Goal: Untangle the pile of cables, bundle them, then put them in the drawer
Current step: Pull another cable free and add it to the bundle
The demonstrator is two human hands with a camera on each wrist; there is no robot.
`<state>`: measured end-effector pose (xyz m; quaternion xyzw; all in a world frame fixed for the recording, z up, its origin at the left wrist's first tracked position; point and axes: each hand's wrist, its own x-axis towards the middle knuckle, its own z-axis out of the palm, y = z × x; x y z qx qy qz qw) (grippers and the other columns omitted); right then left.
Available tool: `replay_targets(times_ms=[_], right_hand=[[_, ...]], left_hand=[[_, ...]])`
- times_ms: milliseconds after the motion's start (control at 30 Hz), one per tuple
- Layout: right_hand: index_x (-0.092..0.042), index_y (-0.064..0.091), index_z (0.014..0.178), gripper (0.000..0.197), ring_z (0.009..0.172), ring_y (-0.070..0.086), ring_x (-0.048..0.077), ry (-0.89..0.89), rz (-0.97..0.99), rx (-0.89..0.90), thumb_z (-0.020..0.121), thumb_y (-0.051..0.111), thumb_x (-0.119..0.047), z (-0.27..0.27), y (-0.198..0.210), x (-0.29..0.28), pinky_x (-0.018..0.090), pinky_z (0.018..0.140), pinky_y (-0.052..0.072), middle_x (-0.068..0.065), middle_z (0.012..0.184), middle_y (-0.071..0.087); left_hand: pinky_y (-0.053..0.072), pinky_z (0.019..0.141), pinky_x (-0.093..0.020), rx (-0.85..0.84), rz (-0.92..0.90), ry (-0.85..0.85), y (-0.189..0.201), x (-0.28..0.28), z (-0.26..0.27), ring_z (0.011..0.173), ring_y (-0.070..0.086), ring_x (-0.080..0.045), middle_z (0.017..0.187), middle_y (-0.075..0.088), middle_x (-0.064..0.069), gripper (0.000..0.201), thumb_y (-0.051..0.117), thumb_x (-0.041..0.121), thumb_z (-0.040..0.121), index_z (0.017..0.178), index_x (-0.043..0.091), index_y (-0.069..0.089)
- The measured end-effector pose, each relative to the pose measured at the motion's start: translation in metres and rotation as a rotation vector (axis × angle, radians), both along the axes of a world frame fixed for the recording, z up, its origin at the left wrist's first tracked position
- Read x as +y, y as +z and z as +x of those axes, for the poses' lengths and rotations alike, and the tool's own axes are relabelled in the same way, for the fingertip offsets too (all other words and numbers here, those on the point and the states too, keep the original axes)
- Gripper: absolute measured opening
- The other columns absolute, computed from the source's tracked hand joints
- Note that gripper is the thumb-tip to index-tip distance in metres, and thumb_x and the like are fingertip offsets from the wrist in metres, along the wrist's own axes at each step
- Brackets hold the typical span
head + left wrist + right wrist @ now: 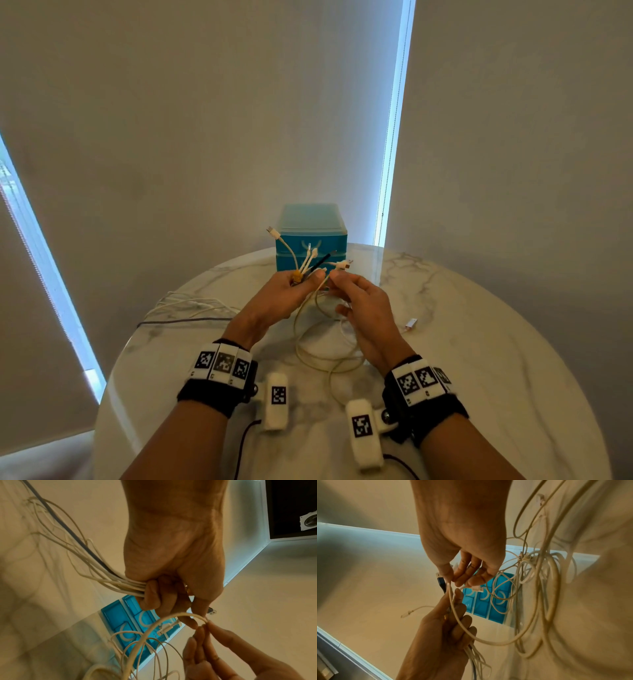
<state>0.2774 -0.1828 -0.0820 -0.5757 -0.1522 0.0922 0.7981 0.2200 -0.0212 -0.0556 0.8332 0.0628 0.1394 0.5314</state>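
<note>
My left hand (291, 291) is raised above the table and grips a bunch of white cables and one dark cable (106, 577); their plug ends (310, 255) fan out above my fingers. Right beside it, my right hand (346, 284) pinches a white cable (453, 609) near its plug (477, 588). Loose cream loops (325, 356) hang from both hands onto the table. Behind the hands stands the blue drawer unit (311, 233), its drawers closed.
The round marble table (479, 359) carries cable tails trailing left (185, 308) and a loose white plug (410, 323) to the right. Grey blinds (205, 120) hang close behind the table.
</note>
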Motion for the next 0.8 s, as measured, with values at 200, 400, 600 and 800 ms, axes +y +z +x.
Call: replay_targets(times_ms=[200, 400, 600, 800], right_hand=[[-0.029, 0.083, 0.11, 0.017, 0.102, 0.073, 0.012, -0.059, -0.07, -0.137, 0.096, 0.079, -0.037, -0.001, 0.004, -0.002, 0.024, 0.075, 0.053, -0.007, 0.104, 0.081], [-0.024, 0.071, 0.118, 0.032, 0.108, 0.074, 0.019, 0.092, -0.337, -0.179, 0.095, 0.079, -0.044, 0.005, 0.0, -0.007, 0.032, 0.086, 0.062, 0.001, 0.114, 0.077], [-0.022, 0.078, 0.114, 0.021, 0.098, 0.073, 0.004, 0.484, -0.879, -0.494, 0.098, 0.076, -0.036, -0.001, 0.004, -0.013, 0.023, 0.091, 0.053, -0.008, 0.105, 0.08], [-0.019, 0.079, 0.113, 0.019, 0.08, 0.068, 0.02, 0.222, -0.336, -0.246, 0.098, 0.078, -0.03, 0.015, 0.02, -0.047, 0.032, 0.078, 0.058, 0.006, 0.091, 0.076]], left_hand=[[0.027, 0.051, -0.023, 0.014, -0.07, -0.094, -0.003, 0.006, 0.002, 0.053, 0.032, -0.007, 0.058, 0.041, 0.008, 0.055, 0.06, 0.063, 0.101, 0.094, 0.011, 0.076], [0.027, 0.046, -0.019, -0.272, -0.407, 0.107, 0.006, 0.012, -0.001, 0.048, 0.034, -0.004, 0.056, 0.041, 0.014, 0.033, 0.059, 0.046, 0.107, 0.09, 0.019, 0.068], [0.014, 0.046, -0.028, -0.476, -0.684, 0.182, 0.011, 0.036, -0.001, 0.048, 0.022, -0.008, 0.063, 0.031, 0.005, 0.039, 0.055, 0.046, 0.11, 0.081, 0.024, 0.067], [0.021, 0.041, -0.018, -0.625, -0.905, 0.311, 0.006, 0.054, 0.0, 0.048, 0.025, -0.005, 0.078, 0.048, 0.006, 0.038, 0.048, 0.046, 0.112, 0.084, 0.022, 0.055]])
